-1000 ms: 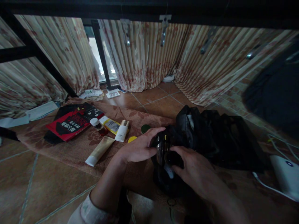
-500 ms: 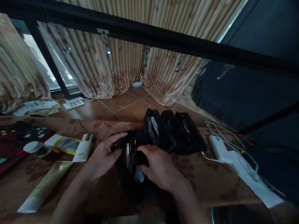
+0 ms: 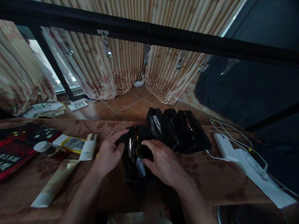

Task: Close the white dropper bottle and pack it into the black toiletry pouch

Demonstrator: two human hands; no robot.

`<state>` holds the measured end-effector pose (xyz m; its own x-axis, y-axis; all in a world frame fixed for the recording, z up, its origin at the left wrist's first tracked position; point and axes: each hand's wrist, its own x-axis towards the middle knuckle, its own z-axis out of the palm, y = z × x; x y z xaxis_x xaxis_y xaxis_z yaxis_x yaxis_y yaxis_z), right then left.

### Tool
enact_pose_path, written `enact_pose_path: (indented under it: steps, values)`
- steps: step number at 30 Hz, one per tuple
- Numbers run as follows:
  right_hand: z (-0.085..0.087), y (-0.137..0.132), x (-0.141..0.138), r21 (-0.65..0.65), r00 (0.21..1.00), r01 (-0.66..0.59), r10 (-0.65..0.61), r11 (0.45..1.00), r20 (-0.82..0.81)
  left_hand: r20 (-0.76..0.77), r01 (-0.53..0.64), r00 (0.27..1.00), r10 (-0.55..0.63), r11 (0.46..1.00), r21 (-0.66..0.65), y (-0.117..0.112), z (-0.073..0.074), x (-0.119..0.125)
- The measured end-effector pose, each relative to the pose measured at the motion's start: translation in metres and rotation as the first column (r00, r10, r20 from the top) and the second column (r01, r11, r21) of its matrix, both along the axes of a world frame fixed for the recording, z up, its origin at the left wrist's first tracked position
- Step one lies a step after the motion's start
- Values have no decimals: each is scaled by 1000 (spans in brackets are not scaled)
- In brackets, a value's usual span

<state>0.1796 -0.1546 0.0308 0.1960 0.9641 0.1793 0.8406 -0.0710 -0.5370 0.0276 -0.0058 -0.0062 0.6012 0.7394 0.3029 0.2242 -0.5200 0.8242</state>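
A black pouch (image 3: 131, 174) stands open at the table's front middle. My left hand (image 3: 110, 154) is closed on its left rim, thumb and fingers pinching the fabric. My right hand (image 3: 164, 163) is closed around a small dark bottle (image 3: 145, 152) with a rounded, shiny end, over the pouch's right side. Whether the bottle is inside or just above the opening, I cannot tell. A shiny silver tube (image 3: 130, 147) and a pale crumpled packet (image 3: 140, 167) show inside the pouch. Right behind it, several black mesh organizer compartments (image 3: 196, 132) stand in a row.
On the left lie a squeeze tube (image 3: 56, 183), a white-capped bottle (image 3: 48, 148), a white cosmetic tube (image 3: 88, 149), a yellow-edged packet (image 3: 72, 143) and a red-black bag (image 3: 16, 149). A white power bank (image 3: 223, 146) with cables lies right. A dark rail (image 3: 149, 29) crosses above.
The view has shifted slightly, moving most things a little to the right. Both hands keep their places at the pouch, and the dark bottle in my right hand shows more clearly.
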Motion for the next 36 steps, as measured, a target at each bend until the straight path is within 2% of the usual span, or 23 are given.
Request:
enact_pose_path:
  steps: [6, 9, 12, 17, 21, 26, 31, 36]
  values:
    - [3, -2, 0, -6, 999, -8, 8, 1000, 45, 10, -1, 1000, 1, 1000, -23, 0, -4, -3]
    - [8, -2, -2, 30, 999, -14, 12, 999, 48, 56, -18, 998, 16, 999, 34, -4, 3, -3]
    - [12, -1, -4, 102, 1000, -23, 21, 995, 19, 181, -44, 983, 23, 992, 116, -12, 15, -5]
    - [11, -1, -7, 218, 982, 30, 12, 975, -187, 275, 112, 955, -115, 993, 27, -23, 25, -9]
    - [5, -3, -11, 239, 911, 68, 37, 969, -411, 292, 251, 929, -227, 967, -48, -28, 26, -9]
    - [0, -2, -13, 238, 846, 107, 38, 965, -532, 340, 362, 892, -298, 922, -141, -31, 25, -8]
    - [0, 1, -11, 252, 799, 111, 64, 961, -598, 309, 409, 886, -344, 895, -176, -30, 26, -9]
    - [-2, 1, -7, 255, 793, 65, 105, 965, -600, 261, 362, 906, -333, 930, -69, -31, 30, -9]
